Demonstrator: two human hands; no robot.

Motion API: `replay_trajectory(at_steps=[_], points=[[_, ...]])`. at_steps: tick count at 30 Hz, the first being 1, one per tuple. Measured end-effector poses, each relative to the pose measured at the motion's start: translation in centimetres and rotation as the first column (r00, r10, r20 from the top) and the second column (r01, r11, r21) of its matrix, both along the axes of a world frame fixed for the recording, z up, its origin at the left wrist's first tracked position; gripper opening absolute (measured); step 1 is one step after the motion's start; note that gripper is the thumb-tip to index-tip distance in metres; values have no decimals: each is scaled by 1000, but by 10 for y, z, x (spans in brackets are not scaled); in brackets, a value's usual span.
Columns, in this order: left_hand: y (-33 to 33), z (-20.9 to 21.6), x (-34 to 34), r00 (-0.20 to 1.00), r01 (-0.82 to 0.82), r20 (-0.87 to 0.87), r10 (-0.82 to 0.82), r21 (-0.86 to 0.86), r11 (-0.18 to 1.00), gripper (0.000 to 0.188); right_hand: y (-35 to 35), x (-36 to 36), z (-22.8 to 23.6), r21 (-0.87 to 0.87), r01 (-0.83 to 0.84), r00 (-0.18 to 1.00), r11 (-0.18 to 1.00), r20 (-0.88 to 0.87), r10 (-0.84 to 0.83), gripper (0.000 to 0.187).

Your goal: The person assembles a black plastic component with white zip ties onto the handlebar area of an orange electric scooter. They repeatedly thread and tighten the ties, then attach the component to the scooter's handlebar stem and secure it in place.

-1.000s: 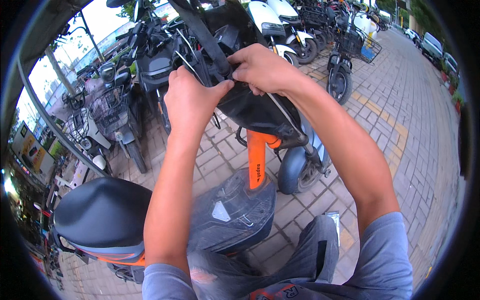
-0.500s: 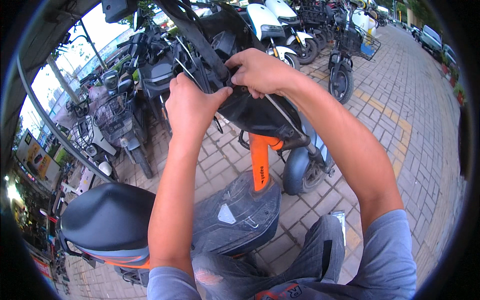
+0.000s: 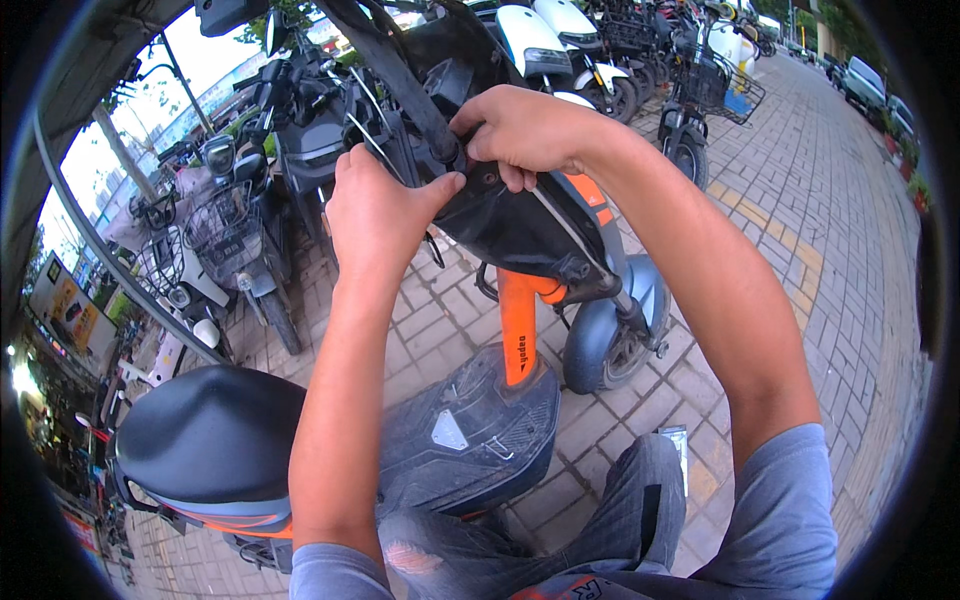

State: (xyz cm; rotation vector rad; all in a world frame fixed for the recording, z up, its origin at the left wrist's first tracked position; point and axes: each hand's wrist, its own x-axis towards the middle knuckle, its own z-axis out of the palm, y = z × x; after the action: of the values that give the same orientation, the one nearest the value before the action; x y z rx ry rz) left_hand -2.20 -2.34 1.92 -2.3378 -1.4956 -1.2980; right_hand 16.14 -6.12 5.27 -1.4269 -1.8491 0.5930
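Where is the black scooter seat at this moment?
In the head view, the black scooter seat lies at the lower left, to the left of the person's left forearm and behind the dark footboard.

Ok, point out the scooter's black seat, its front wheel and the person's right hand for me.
black seat (image 3: 205, 435), head view, middle of the cushion top.
front wheel (image 3: 605, 335), head view, the grey fender over the tyre.
right hand (image 3: 525, 130), head view, back of the hand, gripping the black front panel (image 3: 500, 225).
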Motion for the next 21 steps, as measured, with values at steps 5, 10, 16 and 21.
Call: replay_trajectory(at_steps=[5, 10, 16, 21], points=[[1, 0, -6, 995, 88, -39, -87, 39, 995, 61, 2, 0, -5, 32, 7, 1000, 999, -26, -6, 48], [-2, 10, -16, 977, 209, -17, -212, -92, 974, 47, 3, -12, -19, 162, 89, 996, 983, 8, -92, 50], [8, 13, -29, 916, 398, -3, -402, -140, 907, 36, 11, -27, -30, 423, 264, 946, 867, 64, -319, 46], [11, 15, -34, 893, 445, 14, -451, -187, 876, 43, 13, -32, -26, 396, 286, 939, 873, 68, -338, 44]])
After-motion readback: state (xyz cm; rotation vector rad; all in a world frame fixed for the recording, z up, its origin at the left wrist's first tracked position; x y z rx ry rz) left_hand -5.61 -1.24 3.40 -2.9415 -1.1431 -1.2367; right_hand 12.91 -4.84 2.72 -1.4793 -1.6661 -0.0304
